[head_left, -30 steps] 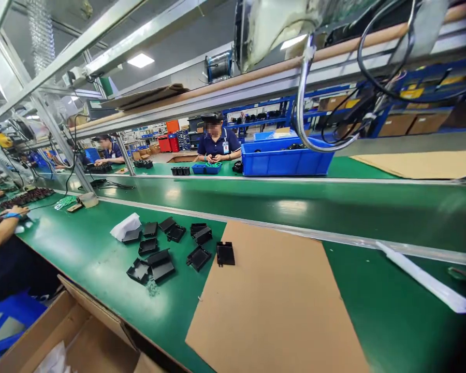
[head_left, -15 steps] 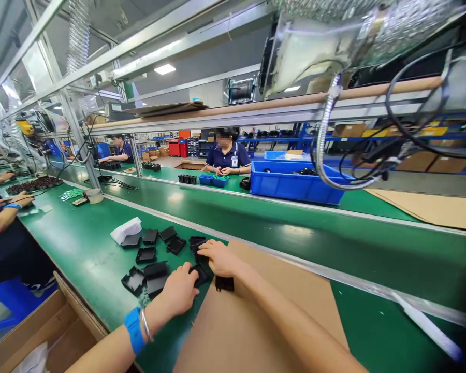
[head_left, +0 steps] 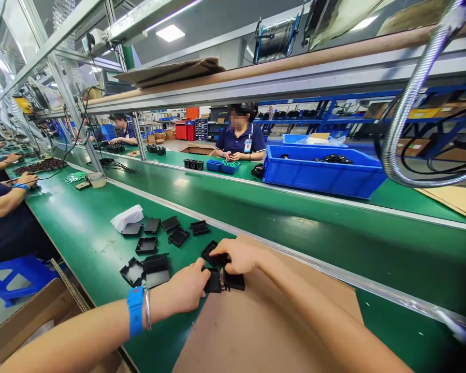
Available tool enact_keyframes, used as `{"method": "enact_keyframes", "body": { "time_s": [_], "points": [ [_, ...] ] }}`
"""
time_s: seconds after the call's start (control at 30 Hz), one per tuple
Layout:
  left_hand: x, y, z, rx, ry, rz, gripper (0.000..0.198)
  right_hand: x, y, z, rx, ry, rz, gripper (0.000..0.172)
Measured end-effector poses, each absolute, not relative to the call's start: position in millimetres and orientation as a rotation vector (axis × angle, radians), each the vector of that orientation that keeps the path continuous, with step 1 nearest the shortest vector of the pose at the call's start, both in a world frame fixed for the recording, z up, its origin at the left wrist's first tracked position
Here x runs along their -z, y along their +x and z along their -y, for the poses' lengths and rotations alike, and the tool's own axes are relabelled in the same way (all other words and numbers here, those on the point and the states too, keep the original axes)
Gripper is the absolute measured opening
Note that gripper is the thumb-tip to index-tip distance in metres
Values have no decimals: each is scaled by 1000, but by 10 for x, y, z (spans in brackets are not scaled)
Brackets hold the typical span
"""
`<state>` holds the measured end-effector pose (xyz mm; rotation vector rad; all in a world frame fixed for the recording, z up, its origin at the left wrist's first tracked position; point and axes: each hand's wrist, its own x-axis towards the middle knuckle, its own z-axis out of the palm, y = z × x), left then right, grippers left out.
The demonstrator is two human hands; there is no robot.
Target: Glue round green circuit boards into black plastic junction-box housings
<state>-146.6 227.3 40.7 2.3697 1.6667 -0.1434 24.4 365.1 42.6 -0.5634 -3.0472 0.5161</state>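
Bench mat [head_left: 81, 228], green, carries cardboard sheet [head_left: 264, 331]. Both hands, absent a second ago, are now at the sheet's left edge, so handling has begun. Fingers of left hand [head_left: 188, 290] pinch black housing [head_left: 213, 282]. Fingers of right hand [head_left: 236, 256] curl closed on second housing [head_left: 210, 253]. Loose housings [head_left: 151, 243] lie just left.
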Motion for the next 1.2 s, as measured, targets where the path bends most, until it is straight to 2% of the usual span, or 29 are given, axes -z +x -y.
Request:
{"method": "enact_keyframes", "body": {
  "time_s": [0.07, 0.17, 0.27, 0.43, 0.53, 0.63, 0.8, 0.93, 1.03, 1.2],
  "points": [
    [-463, -1488, -2307, 145, 2376, -1629, 28, -397, 309, -3628, -536, -517, 3071, 59],
    [-587, -1541, -2248, 110, 2380, -1608, 25, -307, 340, -3617, -519, -533, 3045, 45],
    [-662, -1510, -2098, 3, 2376, -1557, 30, -245, 344, -3615, -493, -618, 2990, 31],
    [-447, -1130, -1952, -94, 2489, -1134, 31, -290, 446, -3472, -376, -943, 2832, 34],
    [-247, -906, -1974, -136, 2572, -1112, 30, -337, 597, -3291, -345, -1083, 2789, 30],
    [-178, -868, -2053, -267, 2601, -1120, 38, -341, 722, -3156, -338, -1183, 2778, 25],
    [-344, -1205, -2605, -397, 2480, -1459, 19, -315, 689, -3117, -346, -1253, 2750, 26],
    [-455, -1652, -3253, -380, 2326, -1944, 25, -395, 679, -2967, -395, -1126, 2790, 35],
    [-440, -1957, -3453, -257, 2251, -2096, 31, -448, 813, -2790, -560, -1011, 2844, 53],
    [-320, -2195, -3316, -49, 2192, -2140, 32, -400, 1062, -2633, -699, -1012, 2859, 50]
  ]
}}
